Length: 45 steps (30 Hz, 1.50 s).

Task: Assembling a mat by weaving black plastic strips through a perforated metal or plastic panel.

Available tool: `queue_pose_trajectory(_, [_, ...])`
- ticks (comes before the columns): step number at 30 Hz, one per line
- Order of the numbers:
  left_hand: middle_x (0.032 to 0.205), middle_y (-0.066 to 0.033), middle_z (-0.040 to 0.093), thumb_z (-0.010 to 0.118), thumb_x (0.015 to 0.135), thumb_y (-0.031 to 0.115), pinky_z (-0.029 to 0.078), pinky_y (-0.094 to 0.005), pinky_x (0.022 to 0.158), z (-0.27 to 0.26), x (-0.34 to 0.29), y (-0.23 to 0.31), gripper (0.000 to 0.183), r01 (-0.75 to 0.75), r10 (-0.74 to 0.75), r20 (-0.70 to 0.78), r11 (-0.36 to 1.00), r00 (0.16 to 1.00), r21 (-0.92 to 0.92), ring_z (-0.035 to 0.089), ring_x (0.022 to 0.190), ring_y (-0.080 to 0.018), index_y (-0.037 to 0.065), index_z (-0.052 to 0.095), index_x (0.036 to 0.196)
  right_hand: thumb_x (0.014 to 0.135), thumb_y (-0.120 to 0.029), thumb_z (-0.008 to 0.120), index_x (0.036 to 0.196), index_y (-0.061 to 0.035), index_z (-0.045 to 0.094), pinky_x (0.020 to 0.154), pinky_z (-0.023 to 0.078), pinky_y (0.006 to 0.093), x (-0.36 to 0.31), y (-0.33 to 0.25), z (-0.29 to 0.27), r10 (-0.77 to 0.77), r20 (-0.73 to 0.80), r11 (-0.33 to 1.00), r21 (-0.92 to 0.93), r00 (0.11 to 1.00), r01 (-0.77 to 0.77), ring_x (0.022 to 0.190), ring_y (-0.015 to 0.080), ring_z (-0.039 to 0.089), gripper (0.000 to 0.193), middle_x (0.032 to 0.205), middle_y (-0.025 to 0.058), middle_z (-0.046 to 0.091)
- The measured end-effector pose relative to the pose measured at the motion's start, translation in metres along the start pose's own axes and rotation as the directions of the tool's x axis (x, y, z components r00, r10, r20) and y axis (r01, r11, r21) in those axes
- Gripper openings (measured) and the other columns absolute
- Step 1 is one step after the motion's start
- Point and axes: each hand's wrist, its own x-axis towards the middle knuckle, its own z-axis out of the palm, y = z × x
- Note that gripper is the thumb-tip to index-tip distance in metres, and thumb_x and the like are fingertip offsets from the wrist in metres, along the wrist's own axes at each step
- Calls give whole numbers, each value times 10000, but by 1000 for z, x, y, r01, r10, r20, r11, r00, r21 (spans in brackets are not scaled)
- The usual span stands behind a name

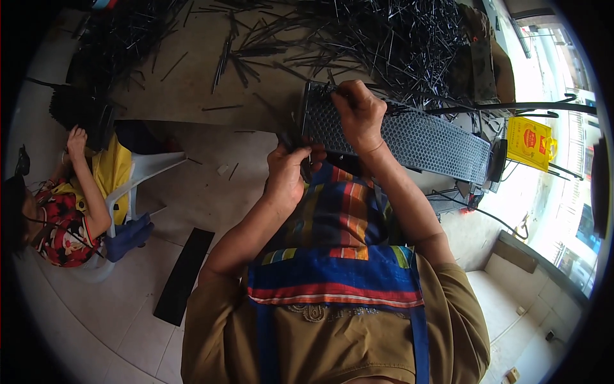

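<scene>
A long grey board with honeycomb holes (441, 142) slants across in front of me, its near end above my apron. At the board's left edge, my left hand (286, 168) is closed around some dark thin strips (287, 139), partly hidden by the fingers. Over the left end of the board, my right hand (362, 114) is closed with fingertips pinched together. Small black pieces (320, 91) stand at the board's far left corner beside those fingertips. What the right fingers pinch is too small to make out.
Heaps of black strips (409, 45) lie at the far side, with loose strips (256, 48) scattered on the floor. At left a co-worker (67, 217) sits by a white chair (153, 168). A black flat board (184, 276) lies on the floor. A yellow bag (529, 142) hangs at right.
</scene>
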Motion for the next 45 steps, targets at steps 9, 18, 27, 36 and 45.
queue_pose_trajectory(9, [921,-119,689,570,891,12,518,-322,640,-3,6,-4,143,2,-2,-16,999,1000,-46,669,781,-211,19,621,1024,785,-118,697,909,-103,711,628,513,358,-3,1,5,-116,169,921,-351,979,170,741,278,660,126,867,56,635])
queue_pose_trajectory(18, [914,-126,686,581,886,14,518,-311,632,3,5,1,136,16,-15,11,995,1000,-100,660,765,-211,9,618,1016,769,-109,689,911,-110,704,624,504,368,-11,-6,0,-198,116,899,-375,973,227,703,277,632,143,869,48,619])
queue_pose_trajectory(27, [923,-125,684,589,874,15,508,-322,650,5,5,-2,145,23,-21,17,996,1000,-87,652,776,-214,17,616,1016,778,-131,700,889,-102,706,600,500,383,12,1,6,-187,238,906,-333,953,261,678,309,629,115,800,67,615])
queue_pose_trajectory(36, [937,-118,683,591,879,-32,545,-338,676,11,5,1,150,20,-11,110,997,994,-75,679,819,-230,17,629,1016,799,-31,670,928,6,666,497,439,275,-24,0,-14,200,442,923,213,874,-319,549,101,567,135,677,34,634])
queue_pose_trajectory(45, [927,-97,688,573,895,-8,550,-335,702,5,3,0,162,-7,6,-7,1000,1000,-24,680,823,-208,31,650,1032,823,25,674,881,-17,627,490,432,215,-9,5,-16,306,-91,889,382,948,-251,547,58,541,86,715,-1,633])
